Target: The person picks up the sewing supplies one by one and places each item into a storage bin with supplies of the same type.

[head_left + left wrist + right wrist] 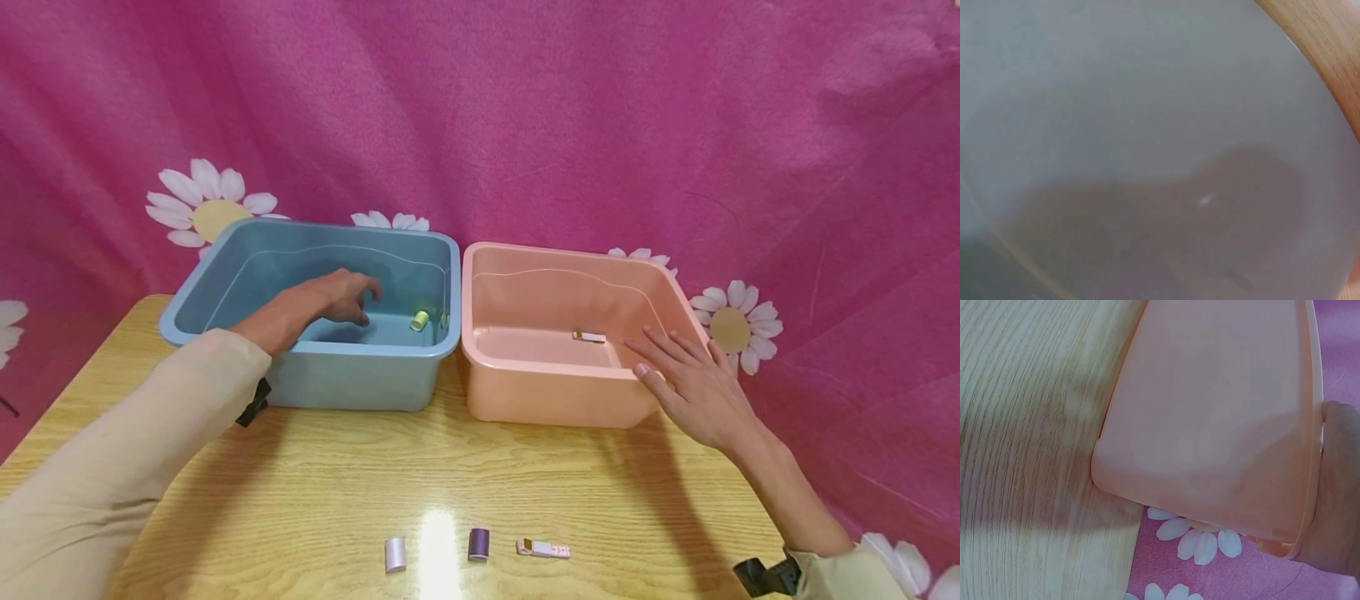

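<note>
My left hand (341,297) reaches over the front rim of the blue tub (360,398), its fingers loosely bent with nothing between them. To the right of its fingertips, a yellow-green thread spool (420,321) lies on the tub floor. My right hand (697,392) rests at the front right corner of the pink tub (555,398), fingers straight over the rim. Inside the pink tub is a small folded tape measure (589,337) with a metal end. The tub's outer wall (1210,412) fills much of the right wrist view, with the hand (1338,494) along its rim.
Near the table's front lie a pale lilac thread spool (395,554), a dark purple thread spool (478,544) and a folded pink-and-white tape measure (543,548). Both tubs stand side by side on the wooden table (360,475). Behind hangs a magenta flowered cloth (480,108).
</note>
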A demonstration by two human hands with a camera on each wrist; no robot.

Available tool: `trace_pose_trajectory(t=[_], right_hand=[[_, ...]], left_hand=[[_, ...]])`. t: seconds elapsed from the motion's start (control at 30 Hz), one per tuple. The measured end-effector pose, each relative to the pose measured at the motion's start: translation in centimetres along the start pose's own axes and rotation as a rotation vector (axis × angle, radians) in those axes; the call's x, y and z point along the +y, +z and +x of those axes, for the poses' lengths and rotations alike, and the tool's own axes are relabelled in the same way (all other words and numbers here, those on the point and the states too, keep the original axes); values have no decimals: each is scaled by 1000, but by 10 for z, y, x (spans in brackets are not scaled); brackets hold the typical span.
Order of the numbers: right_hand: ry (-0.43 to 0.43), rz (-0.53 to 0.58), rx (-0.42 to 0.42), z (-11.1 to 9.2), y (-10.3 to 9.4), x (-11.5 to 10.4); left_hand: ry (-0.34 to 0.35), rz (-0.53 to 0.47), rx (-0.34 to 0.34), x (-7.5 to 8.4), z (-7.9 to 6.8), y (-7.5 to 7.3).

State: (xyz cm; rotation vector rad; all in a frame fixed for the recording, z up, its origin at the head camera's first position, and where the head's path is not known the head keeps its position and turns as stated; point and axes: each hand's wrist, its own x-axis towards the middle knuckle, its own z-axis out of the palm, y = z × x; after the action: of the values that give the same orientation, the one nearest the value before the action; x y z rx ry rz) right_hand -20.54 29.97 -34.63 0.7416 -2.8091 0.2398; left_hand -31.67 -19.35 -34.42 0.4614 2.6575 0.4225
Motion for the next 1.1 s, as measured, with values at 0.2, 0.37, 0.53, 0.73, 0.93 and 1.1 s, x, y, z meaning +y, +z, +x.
trace_pose_trajectory(t=[0.2,0.37,0.53,0.73,0.93,1.1], right_hand=[[0,-1,6,0,0,-1],[1,-3,10,-1,-1,-1],[4,-5,2,0,-1,-1],[4,-7,-4,0,-1,-2],[3,-8,-1,0,-1,-2],[1,-9,-1,0,0,-2]], left_hand=[[5,0,11,0,0,-1],[18,14,23,1,0,-1],[14,18,20,0,0,-2],[17,29,29,-1,0,-2],[44,58,73,1,0,-2],[32,61,61,3,-2,-1]])
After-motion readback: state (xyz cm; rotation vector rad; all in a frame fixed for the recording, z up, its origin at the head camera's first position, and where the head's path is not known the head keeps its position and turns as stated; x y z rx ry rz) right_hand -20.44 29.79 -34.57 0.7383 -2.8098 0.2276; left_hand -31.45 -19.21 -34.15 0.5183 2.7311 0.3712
